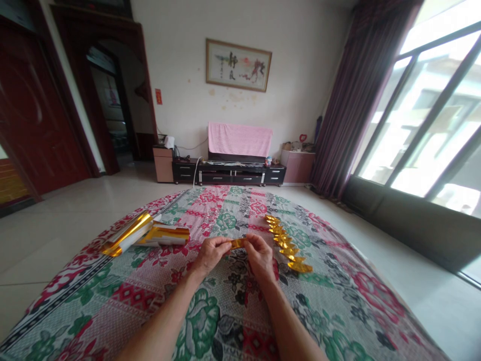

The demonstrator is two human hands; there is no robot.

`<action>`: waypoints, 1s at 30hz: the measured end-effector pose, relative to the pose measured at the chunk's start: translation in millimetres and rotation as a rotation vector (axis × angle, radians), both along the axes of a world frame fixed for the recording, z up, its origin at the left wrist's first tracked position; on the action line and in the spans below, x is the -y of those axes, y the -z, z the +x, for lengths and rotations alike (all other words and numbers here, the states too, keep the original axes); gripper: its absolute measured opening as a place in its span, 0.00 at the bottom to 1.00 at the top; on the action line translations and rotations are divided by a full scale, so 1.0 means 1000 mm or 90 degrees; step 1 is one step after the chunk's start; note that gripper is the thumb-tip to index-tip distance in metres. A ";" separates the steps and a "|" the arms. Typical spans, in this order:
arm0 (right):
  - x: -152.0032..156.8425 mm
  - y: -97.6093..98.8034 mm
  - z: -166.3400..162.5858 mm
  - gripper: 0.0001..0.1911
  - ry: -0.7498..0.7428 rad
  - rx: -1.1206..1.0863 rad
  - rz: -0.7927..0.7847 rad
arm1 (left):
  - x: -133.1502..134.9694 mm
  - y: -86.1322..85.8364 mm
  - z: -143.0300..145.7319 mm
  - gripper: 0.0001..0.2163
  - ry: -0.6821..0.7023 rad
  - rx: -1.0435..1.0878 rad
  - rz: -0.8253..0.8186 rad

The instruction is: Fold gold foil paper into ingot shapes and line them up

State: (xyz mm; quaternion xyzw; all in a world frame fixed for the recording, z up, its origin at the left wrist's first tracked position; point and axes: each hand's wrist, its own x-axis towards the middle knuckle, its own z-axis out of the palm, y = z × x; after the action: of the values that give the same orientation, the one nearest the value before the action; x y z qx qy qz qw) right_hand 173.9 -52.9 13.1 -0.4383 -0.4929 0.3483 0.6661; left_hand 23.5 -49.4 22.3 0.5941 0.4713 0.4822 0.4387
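Note:
My left hand [210, 253] and my right hand [259, 255] are held together over a flowered cloth [225, 311], and both pinch a small piece of gold foil paper [237, 243] between their fingertips. The fingers of both hands are closed on it. To the right of my right hand lies a row of several folded gold paper pieces [286, 243], running away from me. To the left of my left hand lie stacks of flat gold foil sheets [148, 233].
The cloth covers a wide surface over a pale tiled floor [56, 220]. A low dark cabinet [233, 173] with a pink towel [240, 139] stands at the far wall. Large windows [432, 125] and a dark curtain [353, 110] are on the right, and a dark wooden door [33, 110] on the left.

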 end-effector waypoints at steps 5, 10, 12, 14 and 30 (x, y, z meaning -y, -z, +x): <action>-0.005 0.007 0.000 0.14 0.028 0.083 -0.014 | 0.000 -0.003 0.000 0.09 -0.050 -0.125 0.088; 0.001 0.001 -0.002 0.14 0.122 0.312 -0.097 | 0.001 -0.002 0.002 0.09 -0.091 -0.239 0.129; 0.003 -0.002 -0.004 0.14 0.146 0.405 -0.128 | 0.000 0.000 0.003 0.10 -0.102 -0.274 0.132; 0.004 -0.004 -0.006 0.14 0.162 0.480 -0.144 | 0.000 0.001 0.004 0.12 -0.111 -0.304 0.132; 0.007 0.002 -0.011 0.11 0.189 0.687 -0.093 | -0.003 0.007 0.006 0.09 -0.062 -0.551 0.175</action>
State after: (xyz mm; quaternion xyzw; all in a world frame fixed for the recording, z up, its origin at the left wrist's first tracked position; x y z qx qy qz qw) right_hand 162.5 -59.8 11.5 -0.6638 -0.6713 0.0107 0.3295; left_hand 29.6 -46.6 15.0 0.7709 0.5700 0.2678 0.0953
